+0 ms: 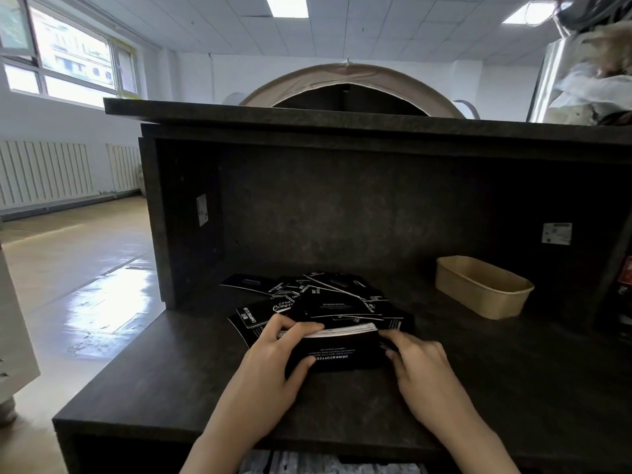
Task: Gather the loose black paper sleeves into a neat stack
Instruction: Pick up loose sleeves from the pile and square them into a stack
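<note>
Left hand (273,350) is gripping the stack (337,348) at its left end, fingers curled over the top edge; right hand (419,362) is touching its right end, fingers loosely bent. Stack's long axis is running left-right between the hands on the counter (171,381); loose sleeves (307,295) are lying just behind it, nearer the left hand

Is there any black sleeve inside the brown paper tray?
No, the brown paper tray shows only its bare inside; the loose black sleeves lie on the counter to its left.
</note>
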Demonstrator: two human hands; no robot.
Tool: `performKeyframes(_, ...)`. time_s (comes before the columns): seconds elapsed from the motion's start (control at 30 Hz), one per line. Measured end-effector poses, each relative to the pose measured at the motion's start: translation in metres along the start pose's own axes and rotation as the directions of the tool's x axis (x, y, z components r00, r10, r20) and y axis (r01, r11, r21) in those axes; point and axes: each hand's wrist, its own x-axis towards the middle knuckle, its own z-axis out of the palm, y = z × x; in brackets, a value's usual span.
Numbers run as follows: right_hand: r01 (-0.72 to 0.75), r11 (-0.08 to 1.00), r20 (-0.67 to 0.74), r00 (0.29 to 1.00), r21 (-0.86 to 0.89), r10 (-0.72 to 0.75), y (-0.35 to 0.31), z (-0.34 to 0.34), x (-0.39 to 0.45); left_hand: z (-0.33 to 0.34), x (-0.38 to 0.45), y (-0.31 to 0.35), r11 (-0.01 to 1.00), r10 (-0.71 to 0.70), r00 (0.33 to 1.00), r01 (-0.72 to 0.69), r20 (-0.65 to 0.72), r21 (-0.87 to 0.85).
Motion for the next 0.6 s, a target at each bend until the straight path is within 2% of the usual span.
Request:
performKeyframes(0.1,-0.021,0.999,-0.061,0.998,0.037,0.024,0.0,-0.002,0.0,0.001,0.001,-0.002,1.0,0.006,1.0,-0.006,0.01,0.005)
performKeyframes(0.2,-0.044,0.997,-0.22,0.974,0.061,0.057,-0.001,-0.006,-0.001,0.001,0.001,-0.002,1.0,0.004,1.0,-0.004,0.005,-0.01)
performKeyframes(0.27,-0.029,0.994,-0.388,0.919,0.102,0.067,0.0,-0.008,-0.003,0.0,0.0,-0.001,1.0,0.007,1.0,-0.007,-0.001,-0.02)
performKeyframes(0.33,0.018,0.988,-0.549,0.833,0.152,0.069,-0.001,-0.012,-0.004,-0.001,0.0,-0.001,1.0,0.009,1.0,-0.009,-0.002,-0.024)
performKeyframes(0.4,0.056,0.978,-0.653,0.751,0.202,0.093,-0.001,-0.015,-0.005,-0.001,0.0,-0.001,1.0,0.01,1.0,-0.01,0.001,-0.022)
performKeyframes(0.5,0.068,0.956,-0.691,0.706,0.286,0.157,0.001,-0.014,-0.006,0.0,0.001,-0.001,1.0,0.008,1.0,-0.008,0.003,-0.023)
performKeyframes(0.6,0.047,0.892,-0.596,0.759,0.45,0.261,-0.001,-0.016,-0.005,0.0,0.001,-0.001,1.0,0.014,1.0,-0.014,-0.003,-0.022)
